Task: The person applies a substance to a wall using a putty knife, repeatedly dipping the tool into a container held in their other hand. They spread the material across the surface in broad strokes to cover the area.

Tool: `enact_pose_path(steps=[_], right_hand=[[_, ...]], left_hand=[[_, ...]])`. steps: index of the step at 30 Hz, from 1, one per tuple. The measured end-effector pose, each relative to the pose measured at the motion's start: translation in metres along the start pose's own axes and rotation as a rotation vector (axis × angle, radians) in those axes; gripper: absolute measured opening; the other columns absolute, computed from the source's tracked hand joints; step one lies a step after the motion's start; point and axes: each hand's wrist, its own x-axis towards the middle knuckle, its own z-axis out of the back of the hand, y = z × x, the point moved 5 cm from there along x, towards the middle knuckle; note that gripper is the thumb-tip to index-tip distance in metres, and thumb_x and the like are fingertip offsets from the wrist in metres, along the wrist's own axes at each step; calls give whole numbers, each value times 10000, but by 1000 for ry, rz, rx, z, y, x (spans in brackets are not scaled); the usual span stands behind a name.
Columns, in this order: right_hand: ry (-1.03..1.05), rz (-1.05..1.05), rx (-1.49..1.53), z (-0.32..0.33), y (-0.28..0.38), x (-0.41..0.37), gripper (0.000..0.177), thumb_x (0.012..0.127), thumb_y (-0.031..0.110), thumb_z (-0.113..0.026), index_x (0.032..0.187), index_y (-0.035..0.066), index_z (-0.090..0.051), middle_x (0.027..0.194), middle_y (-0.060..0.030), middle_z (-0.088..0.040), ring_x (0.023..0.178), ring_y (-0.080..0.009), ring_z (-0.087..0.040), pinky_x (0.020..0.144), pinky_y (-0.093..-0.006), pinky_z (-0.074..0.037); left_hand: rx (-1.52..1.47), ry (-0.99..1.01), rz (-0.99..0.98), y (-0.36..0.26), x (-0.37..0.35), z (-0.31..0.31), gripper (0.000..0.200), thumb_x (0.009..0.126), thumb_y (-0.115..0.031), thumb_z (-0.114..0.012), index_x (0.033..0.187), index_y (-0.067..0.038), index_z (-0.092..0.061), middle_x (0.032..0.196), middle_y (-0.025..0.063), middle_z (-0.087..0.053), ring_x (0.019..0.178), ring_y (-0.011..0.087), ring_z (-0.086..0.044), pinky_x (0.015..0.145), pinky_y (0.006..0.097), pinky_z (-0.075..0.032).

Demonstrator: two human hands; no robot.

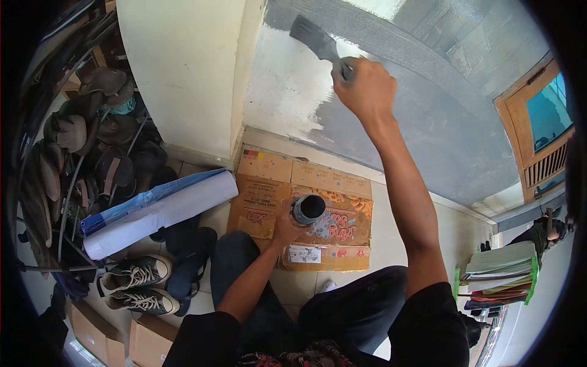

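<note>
– Where we look straight down, what comes first?
– Two bent knees in dark jeans (354, 309), spread either side of a flattened cardboard sheet (263, 196).
– The left hand (287, 226)?
– Between and just beyond the knees, fingers curled round a small container (308, 210), dark inside. It is over the cardboard; we cannot tell whether it rests there or is held clear.
– To the left?
– We note laced sneakers (139, 287) side by side on the floor, then a white-and-blue roll (162, 211) slanting past them, near a crowded shoe rack (110, 171).
– And the right hand (367, 88)?
– Arm stretched forward, fist closed on the handle of a broad paintbrush (317, 41). Bristles point up and left, at the border of grey and pale on the wall (422, 134); contact we cannot confirm.
– Wall condition?
– Mostly streaky grey, with a ragged-edged pale patch below the brush. Off to the right we see a wooden frame (520, 137) with a blue pane.
</note>
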Motion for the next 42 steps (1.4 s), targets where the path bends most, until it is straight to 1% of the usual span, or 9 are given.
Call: enact_pose_path(steps=[6, 12, 14, 17, 23, 32, 36, 38, 42], right_hand=[[-26, 74, 97, -13, 37, 24, 209, 841, 314, -709, 881, 130, -800, 742, -153, -722, 679, -356, -706, 627, -460, -558], [-3, -54, -55, -3, -17, -5, 232, 850, 333, -708, 876, 119, -792, 741, -160, -727, 681, -366, -712, 645, -464, -565], [39, -86, -132, 14, -40, -26, 249, 855, 323, -695, 817, 88, -764, 737, -180, -717, 689, -348, -725, 632, -467, -565], [45, -99, -74, 30, -41, -42, 238, 859, 316, -698, 798, 94, -757, 712, -167, -710, 664, -342, -718, 608, -451, -561], [-9, 51, -10, 3, 9, -4, 222, 858, 306, -698, 820, 100, -772, 698, -160, -706, 643, -347, -710, 603, -457, -558], [-14, -161, -178, 40, -98, -41, 227, 839, 345, -712, 842, 131, -786, 725, -175, -710, 664, -362, -706, 616, -462, -558], [-29, -83, -88, 48, -61, -45, 205, 826, 327, -718, 824, 131, -781, 722, -170, -707, 662, -363, -703, 608, -463, -553], [-66, 39, -67, 36, -40, -32, 193, 815, 313, -727, 813, 127, -779, 717, -153, -711, 661, -357, -704, 613, -463, -554], [-21, -30, -144, 19, -58, -20, 192, 808, 315, -741, 823, 129, -785, 724, -143, -718, 671, -356, -706, 625, -465, -555]], left_hand=[[-1, 49, -20, 12, 0, -4, 840, 620, -182, -969, 1308, 10, -526, 1178, 177, -658, 1131, 295, -654, 972, 418, -531], [-13, 29, 13, 9, -2, -4, 901, 615, -189, -971, 1356, 23, -506, 1212, 193, -658, 1142, 296, -655, 993, 417, -523], [-84, -4, 26, -1, -2, -3, 809, 569, -84, -947, 1267, -19, -545, 1180, 178, -603, 1130, 358, -605, 973, 437, -485], [-131, 21, 28, -3, 1, -3, 807, 567, -78, -944, 1266, -18, -544, 1175, 170, -613, 1121, 348, -617, 964, 431, -492], [-77, -18, 8, -7, 1, -1, 831, 548, -86, -952, 1267, -10, -544, 1180, 182, -618, 1124, 338, -628, 962, 437, -501], [43, 7, -49, 10, -1, -8, 896, 608, -142, -968, 1345, 49, -497, 1214, 195, -630, 1171, 279, -637, 946, 417, -576], [-15, 28, -56, -3, 0, -9, 886, 604, -119, -964, 1340, 50, -500, 1210, 187, -633, 1164, 267, -640, 949, 409, -573], [-150, -20, 14, 2, 0, -10, 810, 567, -61, -941, 1281, -25, -559, 1180, 176, -649, 1112, 328, -656, 968, 430, -513], [-131, -6, 26, 2, 1, -8, 792, 570, -54, -935, 1269, -28, -564, 1163, 166, -649, 1111, 324, -657, 967, 429, -512]])
